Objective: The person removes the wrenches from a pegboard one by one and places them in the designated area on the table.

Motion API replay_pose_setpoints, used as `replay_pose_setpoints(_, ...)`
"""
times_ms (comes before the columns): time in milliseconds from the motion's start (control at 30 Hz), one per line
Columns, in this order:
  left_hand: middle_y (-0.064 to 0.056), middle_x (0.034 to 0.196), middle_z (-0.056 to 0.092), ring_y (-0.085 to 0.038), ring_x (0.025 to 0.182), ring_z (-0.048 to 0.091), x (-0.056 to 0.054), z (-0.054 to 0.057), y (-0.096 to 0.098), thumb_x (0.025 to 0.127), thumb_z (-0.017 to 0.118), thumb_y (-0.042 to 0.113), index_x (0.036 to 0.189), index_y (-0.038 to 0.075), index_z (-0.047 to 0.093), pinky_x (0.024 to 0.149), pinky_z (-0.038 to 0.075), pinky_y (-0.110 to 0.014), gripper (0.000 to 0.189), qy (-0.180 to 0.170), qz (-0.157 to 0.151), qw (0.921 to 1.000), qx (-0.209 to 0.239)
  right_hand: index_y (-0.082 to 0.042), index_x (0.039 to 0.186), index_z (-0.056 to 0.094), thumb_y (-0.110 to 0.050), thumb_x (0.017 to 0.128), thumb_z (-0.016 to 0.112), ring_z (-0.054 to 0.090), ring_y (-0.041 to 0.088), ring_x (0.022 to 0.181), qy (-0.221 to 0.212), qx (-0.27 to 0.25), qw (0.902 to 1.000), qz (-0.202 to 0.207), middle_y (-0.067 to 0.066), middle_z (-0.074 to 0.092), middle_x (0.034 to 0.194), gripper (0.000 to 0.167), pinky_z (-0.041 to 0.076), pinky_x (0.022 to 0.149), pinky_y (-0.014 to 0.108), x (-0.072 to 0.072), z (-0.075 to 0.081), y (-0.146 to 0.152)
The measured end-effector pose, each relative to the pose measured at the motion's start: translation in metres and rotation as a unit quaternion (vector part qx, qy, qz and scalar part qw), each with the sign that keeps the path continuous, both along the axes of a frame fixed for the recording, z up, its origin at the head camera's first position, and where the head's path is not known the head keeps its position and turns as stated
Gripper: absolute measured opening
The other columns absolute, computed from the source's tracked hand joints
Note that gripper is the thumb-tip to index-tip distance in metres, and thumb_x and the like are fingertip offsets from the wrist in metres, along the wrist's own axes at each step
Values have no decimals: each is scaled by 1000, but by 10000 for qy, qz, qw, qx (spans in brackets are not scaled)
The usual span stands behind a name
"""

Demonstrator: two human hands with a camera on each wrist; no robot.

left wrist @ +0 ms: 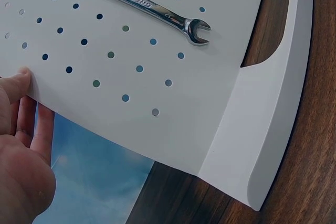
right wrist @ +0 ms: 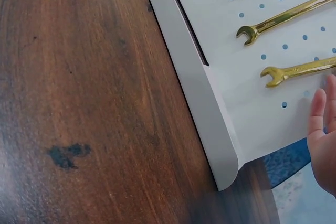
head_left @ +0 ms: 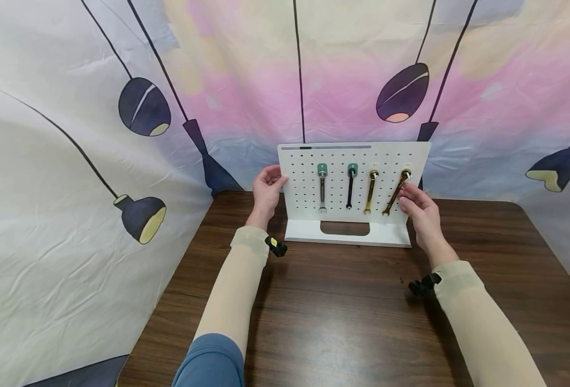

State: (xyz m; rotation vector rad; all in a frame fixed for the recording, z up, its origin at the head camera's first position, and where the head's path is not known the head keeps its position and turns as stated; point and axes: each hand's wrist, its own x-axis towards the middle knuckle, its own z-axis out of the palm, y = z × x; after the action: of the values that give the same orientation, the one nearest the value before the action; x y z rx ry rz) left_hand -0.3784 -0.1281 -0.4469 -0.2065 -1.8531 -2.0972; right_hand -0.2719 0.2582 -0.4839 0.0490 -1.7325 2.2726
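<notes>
A white pegboard stand (head_left: 304, 188) stands upright on the table, with a row of combination wrenches hanging on it. My left hand (head_left: 267, 191) holds the board's left edge, thumb on the front face and fingers behind. Nearest to it hangs a silver wrench (left wrist: 142, 2), then a dark wrench (head_left: 350, 189) that looks purple in the right wrist view. A gold wrench (head_left: 370, 192) hangs beside the rightmost gold wrench (head_left: 396, 193), which slants. My right hand (head_left: 421, 212) is at the board's right side, its extended fingertips (right wrist: 318, 103) right beside that last wrench.
The stand's base has a long cut-out (head_left: 345, 228) and a raised front lip (right wrist: 202, 114). Under it lies a dark wood-grain table (head_left: 323, 312). A printed cloth backdrop (head_left: 246, 80) hangs close behind the board and along the left side.
</notes>
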Motion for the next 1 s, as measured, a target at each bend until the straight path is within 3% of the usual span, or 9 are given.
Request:
replay_pose_setpoints(333,-2,105,72,-14,93,66,1,0,0,94,78,-7,123,2,73,85,54,-28,31,-28,-6,10000,-10,1,152,54,-6,104,70,64,5,112,-150,-94,9998,-133,-7,69,119,51,53,90,17,0,1,-3)
replay_pose_setpoints(667,-3,104,72,-14,92,66,1,1,0,94,78,-8,121,3,73,84,54,-27,30,3,-10,10000,45,-11,132,69,-2,105,67,63,6,108,-168,-58,9993,-314,-6,68,115,28,53,88,17,-1,1,-5)
replay_pose_setpoints(1000,-2,104,72,-14,91,66,1,0,1,94,78,-8,121,3,73,83,54,-27,30,-5,0,10000,67,-15,132,65,-3,103,70,59,7,110,-344,104,9987,-372,-6,63,117,32,53,89,16,3,0,-6)
